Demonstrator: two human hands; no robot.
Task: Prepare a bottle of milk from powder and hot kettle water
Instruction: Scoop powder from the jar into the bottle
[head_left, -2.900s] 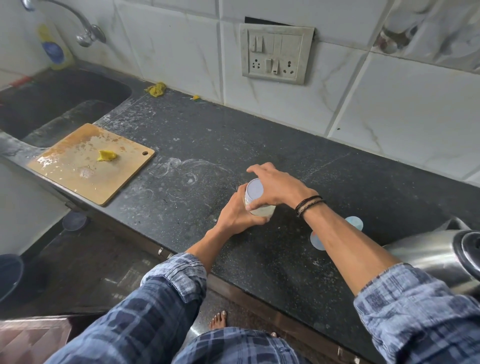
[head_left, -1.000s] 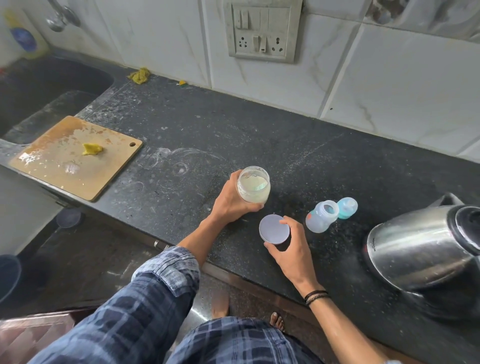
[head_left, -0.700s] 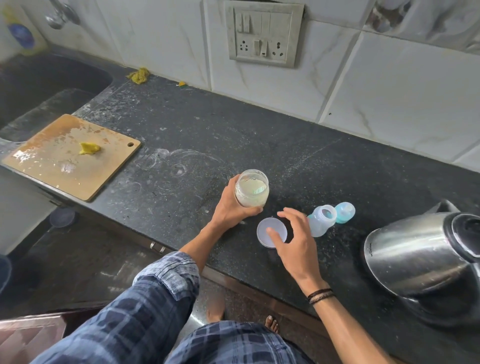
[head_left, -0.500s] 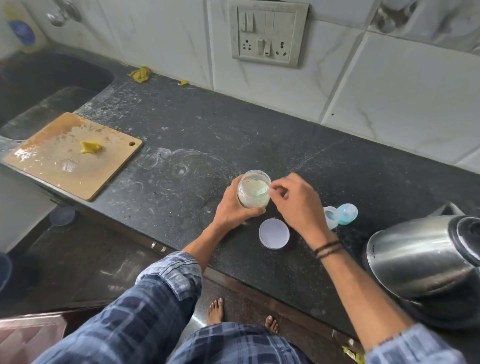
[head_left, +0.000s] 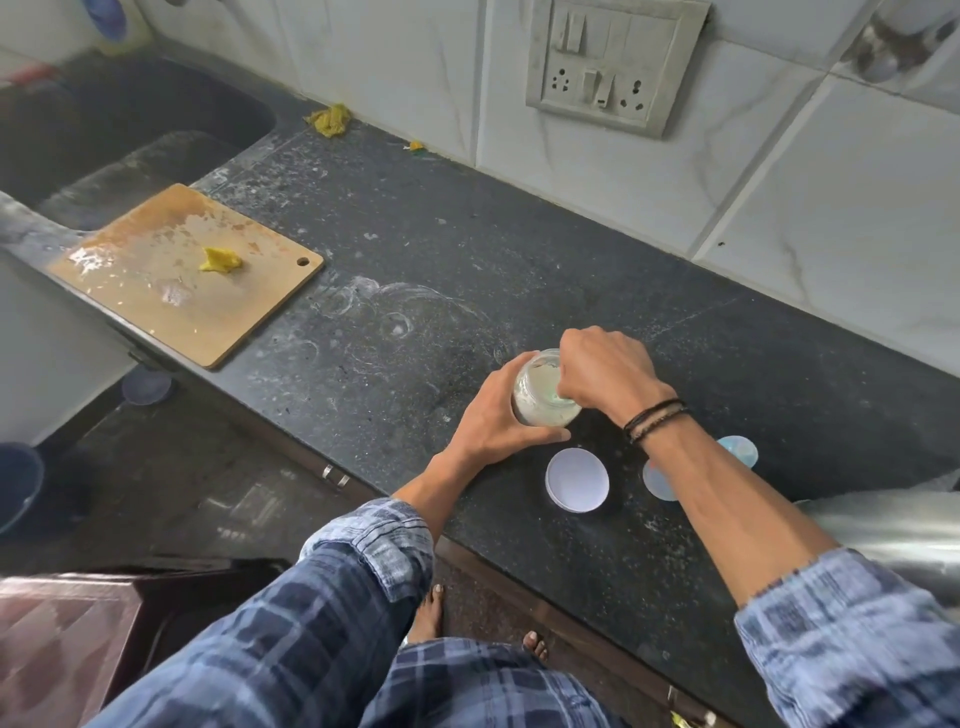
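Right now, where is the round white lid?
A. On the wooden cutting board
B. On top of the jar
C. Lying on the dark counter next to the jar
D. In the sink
C: the white lid lies flat on the dark counter, just in front of the open jar that the left hand holds.

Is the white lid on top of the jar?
No, the white lid lies on the counter beside the jar, whose open top shows while the left hand holds it.
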